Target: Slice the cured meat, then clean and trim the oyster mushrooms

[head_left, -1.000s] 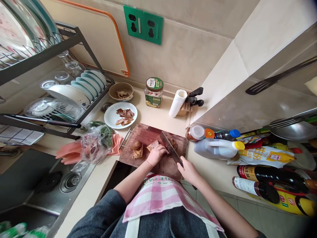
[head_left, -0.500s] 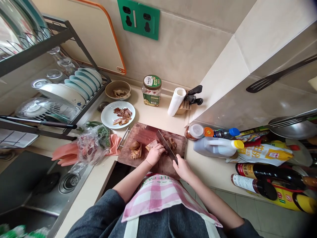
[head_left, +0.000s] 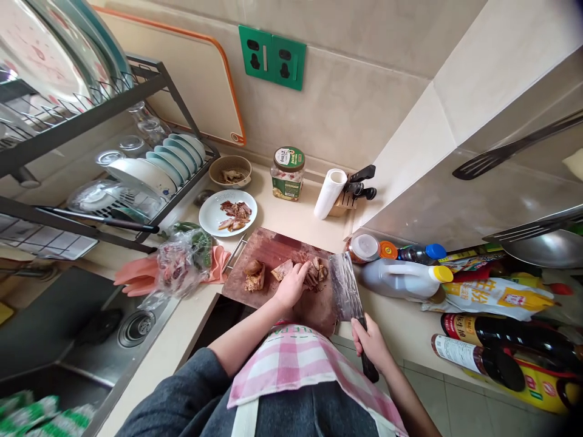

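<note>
My right hand [head_left: 371, 340] is closed round the black handle of a cleaver [head_left: 346, 288]. Its broad blade lies turned flat over the board's right edge, away from the meat. My left hand [head_left: 291, 290] rests on a piece of cooked meat [head_left: 282, 270] mid-board, fingers bent over its right end. Cut slices of meat [head_left: 316, 276] lie close by those fingertips, partly covered by them. Another chunk of cooked meat [head_left: 254, 278] sits on the left of the brown cutting board [head_left: 268, 243].
Behind the board stand a white plate of sliced meat [head_left: 210, 221], a strainer bowl [head_left: 246, 164], a jar [head_left: 288, 176], a paper roll [head_left: 328, 194] and a knife block [head_left: 344, 209]. Bottles [head_left: 396, 278] crowd the right. A bagged item [head_left: 180, 267], sink [head_left: 86, 340] and dish rack [head_left: 182, 109] are left.
The cleaver has moved right, off the meat, and its blade has turned flat. My left hand has shifted slightly right and its fingers reach toward the slices. The camera view has shifted.
</note>
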A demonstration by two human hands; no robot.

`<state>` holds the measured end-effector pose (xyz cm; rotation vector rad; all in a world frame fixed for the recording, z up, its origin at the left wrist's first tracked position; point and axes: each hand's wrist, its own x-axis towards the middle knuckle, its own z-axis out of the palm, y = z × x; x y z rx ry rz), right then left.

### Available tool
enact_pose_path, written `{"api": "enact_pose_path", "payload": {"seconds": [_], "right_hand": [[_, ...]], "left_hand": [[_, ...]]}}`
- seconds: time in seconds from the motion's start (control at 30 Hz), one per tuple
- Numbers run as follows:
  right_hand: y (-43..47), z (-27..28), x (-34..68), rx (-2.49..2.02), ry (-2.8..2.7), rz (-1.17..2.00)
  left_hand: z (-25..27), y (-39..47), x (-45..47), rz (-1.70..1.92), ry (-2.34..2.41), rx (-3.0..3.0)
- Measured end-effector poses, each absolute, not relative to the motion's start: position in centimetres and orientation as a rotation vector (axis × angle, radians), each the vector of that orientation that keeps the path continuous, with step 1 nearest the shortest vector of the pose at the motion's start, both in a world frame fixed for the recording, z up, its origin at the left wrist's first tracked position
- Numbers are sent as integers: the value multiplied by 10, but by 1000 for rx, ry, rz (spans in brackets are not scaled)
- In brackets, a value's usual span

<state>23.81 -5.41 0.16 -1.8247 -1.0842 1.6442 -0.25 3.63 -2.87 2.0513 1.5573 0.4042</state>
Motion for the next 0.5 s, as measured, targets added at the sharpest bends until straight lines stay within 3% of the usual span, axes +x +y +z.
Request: {"api": "enact_pose_path", "payload": {"seconds": [0.5], "right_hand": [[-51, -39, 226, -1578, -852, 1969]], "left_hand": [[-10, 60, 29, 122, 1602, 1773]]}}
